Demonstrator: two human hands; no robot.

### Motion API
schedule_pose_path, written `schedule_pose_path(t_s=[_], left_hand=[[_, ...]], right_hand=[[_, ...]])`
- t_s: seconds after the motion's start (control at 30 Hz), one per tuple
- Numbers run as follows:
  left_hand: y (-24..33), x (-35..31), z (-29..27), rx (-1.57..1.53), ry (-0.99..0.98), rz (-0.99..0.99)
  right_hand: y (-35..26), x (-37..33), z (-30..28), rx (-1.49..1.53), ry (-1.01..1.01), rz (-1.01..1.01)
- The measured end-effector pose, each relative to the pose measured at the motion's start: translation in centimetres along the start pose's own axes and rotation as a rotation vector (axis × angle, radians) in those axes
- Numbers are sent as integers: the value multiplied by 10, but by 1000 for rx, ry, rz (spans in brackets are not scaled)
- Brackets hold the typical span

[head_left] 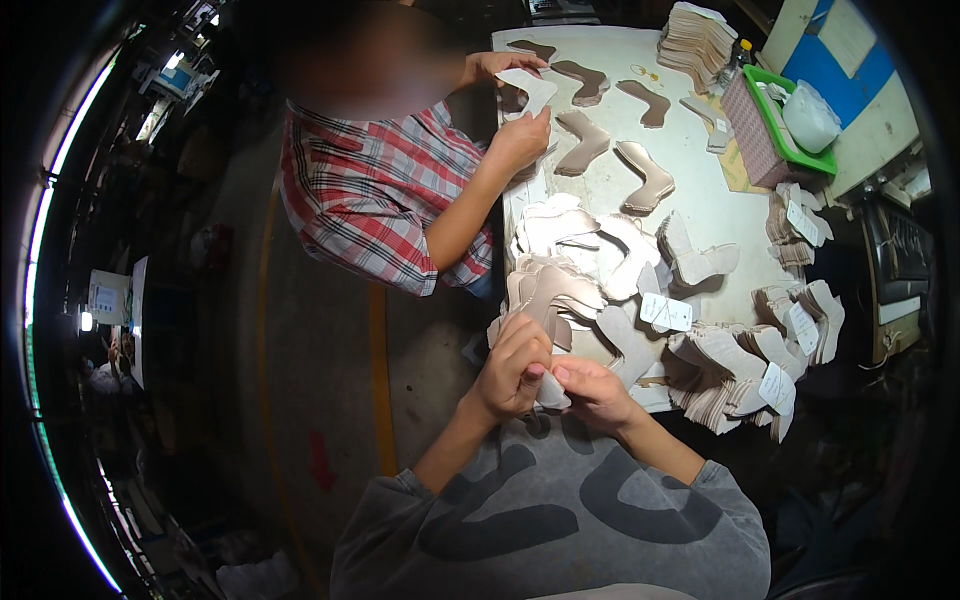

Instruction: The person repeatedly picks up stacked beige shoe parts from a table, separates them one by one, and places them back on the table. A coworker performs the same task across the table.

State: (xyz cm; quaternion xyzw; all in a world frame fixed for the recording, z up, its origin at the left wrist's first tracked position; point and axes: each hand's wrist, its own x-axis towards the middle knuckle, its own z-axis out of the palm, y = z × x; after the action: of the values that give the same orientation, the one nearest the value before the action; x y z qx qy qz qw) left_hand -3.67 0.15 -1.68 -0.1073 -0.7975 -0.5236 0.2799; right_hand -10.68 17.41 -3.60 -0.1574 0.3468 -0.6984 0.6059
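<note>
My left hand (515, 366) and my right hand (598, 394) meet at the table's near edge, both closed with fingers pinched on a small pale cut piece (551, 392). Only its lower part shows; fingers hide the rest. It resembles the curved, boomerang-shaped pieces around it, which look like leather or lining. Just beyond my left hand lies a fanned pile of beige curved pieces (555, 288). A single greyish curved piece (625, 345) rests to the right of that pile, close to my right hand. A white tag (666, 312) lies above it.
Across to the left, a person in a checked shirt (370, 190) holds a white curved piece (527, 90). Brown pieces (644, 178) lie spread on the white table (725, 205). Tagged stacks (715, 372) line the right side. A green-rimmed basket (795, 150) stands at the far right.
</note>
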Motion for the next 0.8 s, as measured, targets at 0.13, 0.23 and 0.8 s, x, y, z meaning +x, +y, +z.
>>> schedule_pose_path(t_s=[0.13,0.23,0.8], left_hand=[[-2,1,-1,43,33,25],[-2,2,2,195,108,47],[19,-14,18,-73,85,-565]], right_hand=[[-1,3,6,-22,32,-28],[-9,0,13,-92,80,-58],[-10,15,5,-708,307,-382]])
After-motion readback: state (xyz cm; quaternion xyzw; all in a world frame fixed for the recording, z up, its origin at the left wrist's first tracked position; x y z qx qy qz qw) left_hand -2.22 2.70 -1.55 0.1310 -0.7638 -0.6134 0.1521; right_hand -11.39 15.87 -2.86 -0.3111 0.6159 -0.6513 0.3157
